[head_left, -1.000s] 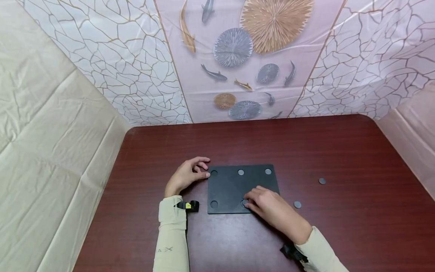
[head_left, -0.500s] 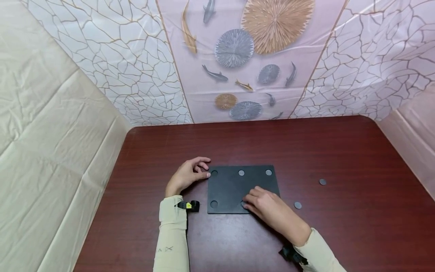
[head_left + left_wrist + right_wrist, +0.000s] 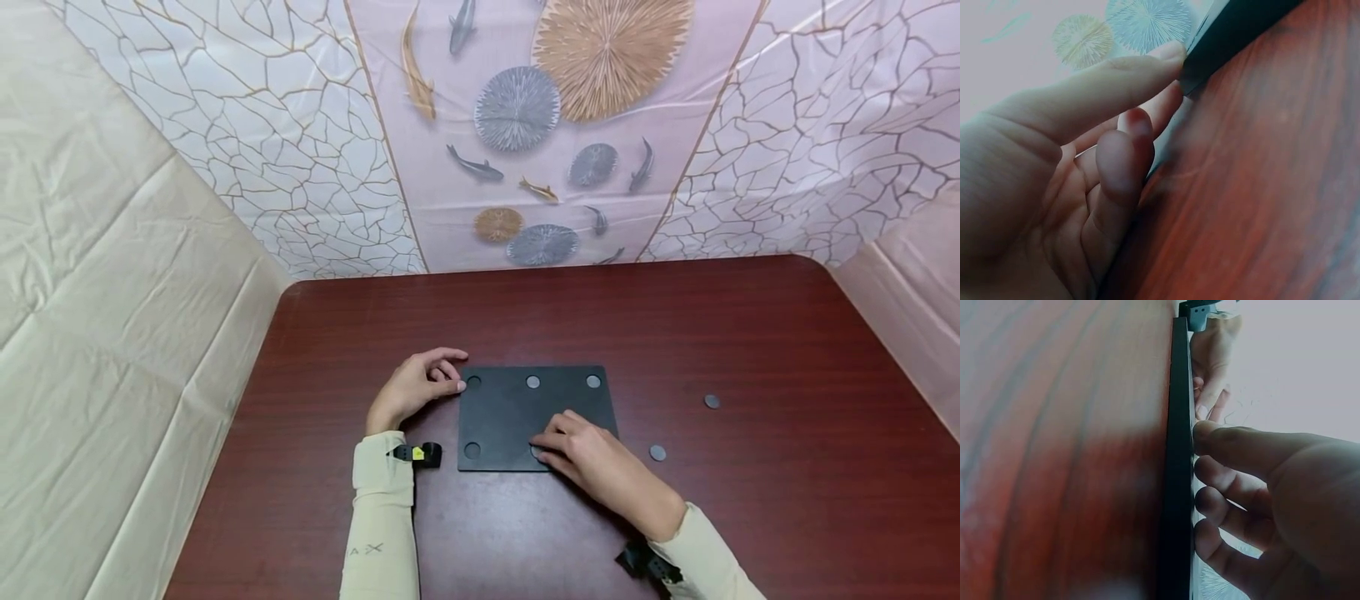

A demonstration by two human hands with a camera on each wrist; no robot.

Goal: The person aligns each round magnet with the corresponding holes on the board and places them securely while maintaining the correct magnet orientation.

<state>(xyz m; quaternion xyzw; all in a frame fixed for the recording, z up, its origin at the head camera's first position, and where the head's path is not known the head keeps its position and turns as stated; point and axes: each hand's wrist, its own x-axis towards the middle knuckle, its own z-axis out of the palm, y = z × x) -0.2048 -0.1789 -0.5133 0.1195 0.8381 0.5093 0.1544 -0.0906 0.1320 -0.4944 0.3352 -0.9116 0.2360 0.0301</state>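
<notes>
A dark rectangular board point(image 3: 498, 417) with round recesses lies on the table. My left hand point(image 3: 408, 390) is at its far left corner, the thumb touching the edge and the index finger reaching past the corner. In the left wrist view the thumb point(image 3: 1116, 81) meets the board's corner. My right hand point(image 3: 592, 458) rests its fingertips on the board at the front middle recess. A grey disc point(image 3: 536, 452) shows there, partly hidden under the fingers. In the right wrist view the right fingertips point(image 3: 1207, 469) touch the board, with no disc visible between them.
Grey discs fill the far middle recess point(image 3: 532, 382) and the far right recess point(image 3: 593, 382). Two loose discs, one nearer point(image 3: 657, 452) and one farther point(image 3: 712, 402), lie right of the board. Patterned cloth point(image 3: 517, 167) hangs behind the reddish-brown table point(image 3: 360, 317).
My right fingertips have shifted slightly left over the front middle recess, and the disc that was tilted between them now looks flatter. The left hand has stayed nearly still.
</notes>
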